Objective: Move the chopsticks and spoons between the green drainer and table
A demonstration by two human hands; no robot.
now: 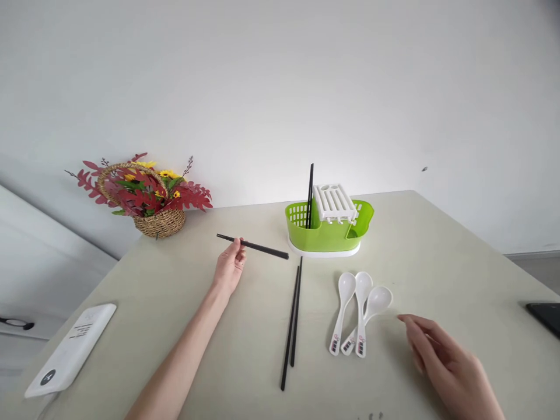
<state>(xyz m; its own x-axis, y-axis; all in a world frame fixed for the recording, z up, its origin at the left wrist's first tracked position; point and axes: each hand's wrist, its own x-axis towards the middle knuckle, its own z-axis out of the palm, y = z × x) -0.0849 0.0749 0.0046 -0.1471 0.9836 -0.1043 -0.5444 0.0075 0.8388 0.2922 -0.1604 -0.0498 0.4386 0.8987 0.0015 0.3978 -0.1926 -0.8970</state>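
My left hand [228, 268] is closed around a pair of black chopsticks [266, 250], held nearly level above the table, thick ends to the right. My right hand [450, 361] rests at the right with loosely bent fingers, holding nothing. Just left of it lie three white spoons [361, 291], their handles overlapping and their bowls pointing away from me. Between my hands, two more black chopsticks [294, 321] lie side by side on the table. Behind them stands a green cutlery basket [324, 238] with a white slotted top; a pair of chopsticks [310, 198] stands upright in its left part.
A woven basket [161, 224] of red and yellow artificial flowers sits at the back left of the table [245, 356]. A white flat device [72, 350] lies near the left edge, with a black phone-like object [546, 317] at the right edge. A wall [280, 87] rises behind.
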